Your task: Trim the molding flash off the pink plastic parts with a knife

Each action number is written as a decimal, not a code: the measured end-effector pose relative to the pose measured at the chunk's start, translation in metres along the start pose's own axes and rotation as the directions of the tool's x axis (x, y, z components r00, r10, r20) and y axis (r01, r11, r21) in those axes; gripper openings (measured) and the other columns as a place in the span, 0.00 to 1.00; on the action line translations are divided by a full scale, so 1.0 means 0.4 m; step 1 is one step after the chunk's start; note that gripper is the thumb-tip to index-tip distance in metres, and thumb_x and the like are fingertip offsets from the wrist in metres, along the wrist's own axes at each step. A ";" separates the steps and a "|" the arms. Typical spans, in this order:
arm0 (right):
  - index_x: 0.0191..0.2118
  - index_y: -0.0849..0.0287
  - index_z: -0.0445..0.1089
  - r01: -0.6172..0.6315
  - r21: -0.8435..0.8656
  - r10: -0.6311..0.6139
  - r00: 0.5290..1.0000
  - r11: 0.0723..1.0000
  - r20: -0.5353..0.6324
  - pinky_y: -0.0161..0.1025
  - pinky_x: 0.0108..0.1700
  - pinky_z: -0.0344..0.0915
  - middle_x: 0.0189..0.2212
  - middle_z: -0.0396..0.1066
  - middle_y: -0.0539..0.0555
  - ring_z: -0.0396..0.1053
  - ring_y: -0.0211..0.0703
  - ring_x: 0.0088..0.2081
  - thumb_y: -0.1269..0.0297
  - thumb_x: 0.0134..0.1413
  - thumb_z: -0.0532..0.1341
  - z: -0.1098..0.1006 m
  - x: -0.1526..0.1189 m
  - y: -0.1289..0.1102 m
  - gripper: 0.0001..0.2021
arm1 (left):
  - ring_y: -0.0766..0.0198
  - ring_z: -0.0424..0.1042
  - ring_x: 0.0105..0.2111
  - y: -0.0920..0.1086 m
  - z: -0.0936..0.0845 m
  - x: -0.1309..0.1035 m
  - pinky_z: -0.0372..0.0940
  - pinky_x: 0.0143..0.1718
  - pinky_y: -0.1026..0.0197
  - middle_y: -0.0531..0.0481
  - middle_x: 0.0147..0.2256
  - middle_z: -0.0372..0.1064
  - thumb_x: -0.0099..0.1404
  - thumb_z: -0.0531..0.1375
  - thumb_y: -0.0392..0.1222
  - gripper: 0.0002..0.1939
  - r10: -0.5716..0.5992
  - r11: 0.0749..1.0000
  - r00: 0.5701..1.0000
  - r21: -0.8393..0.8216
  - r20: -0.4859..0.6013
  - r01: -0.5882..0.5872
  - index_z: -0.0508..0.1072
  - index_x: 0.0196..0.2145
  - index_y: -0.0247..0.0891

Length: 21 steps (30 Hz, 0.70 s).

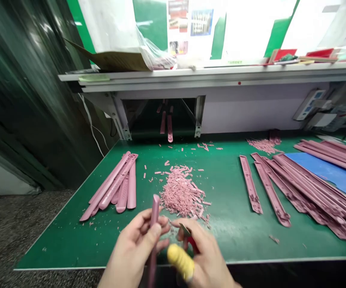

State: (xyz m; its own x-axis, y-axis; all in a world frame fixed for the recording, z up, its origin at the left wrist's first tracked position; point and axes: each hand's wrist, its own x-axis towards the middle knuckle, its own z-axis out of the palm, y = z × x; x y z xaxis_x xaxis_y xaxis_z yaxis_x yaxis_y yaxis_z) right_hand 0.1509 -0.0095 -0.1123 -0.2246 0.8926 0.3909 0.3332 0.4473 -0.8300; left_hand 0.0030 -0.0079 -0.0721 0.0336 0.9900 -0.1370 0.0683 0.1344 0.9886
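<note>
My left hand [139,240] is closed round a long, narrow pink plastic strip [155,212], its rounded end pointing up and away from me. Close beside it, my right hand [203,252] grips a small tool with a metal blade [185,229] and a bit of red at the handle [193,245]; its exact kind is partly hidden by the fingers. Yellow wrapping [179,258] covers the right thumb. Just beyond both hands lies a heap of small pink plastic scraps [179,194] on the green work table [221,180].
Several pink strips [121,182] are stacked at the left. More strips [305,188] lie at the right, some near a blue sheet [329,170]. A belt opening [163,120] at the back holds a few pieces. A smaller scrap pile [263,145] lies back right, below a shelf [221,74].
</note>
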 end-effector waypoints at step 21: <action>0.48 0.57 0.66 -0.160 -0.384 0.215 0.971 0.909 0.105 0.41 0.45 0.65 0.41 0.70 0.57 0.69 0.46 0.44 0.77 0.48 0.47 -0.276 0.028 0.071 0.22 | 0.59 0.71 0.40 0.117 -0.213 0.352 0.69 0.39 0.52 0.45 0.46 0.69 0.68 0.54 0.47 0.17 0.190 0.778 0.956 0.628 -0.224 -0.007 0.67 0.51 0.37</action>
State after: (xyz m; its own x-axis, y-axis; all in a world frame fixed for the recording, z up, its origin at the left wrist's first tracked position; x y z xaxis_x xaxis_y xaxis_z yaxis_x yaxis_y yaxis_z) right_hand 0.2589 0.0193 -0.0875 -0.2421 0.9571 0.1595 0.6904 0.2854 -0.6647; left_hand -0.0742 0.1414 -0.0395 -0.1787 0.9813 0.0709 0.6794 0.0709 0.7304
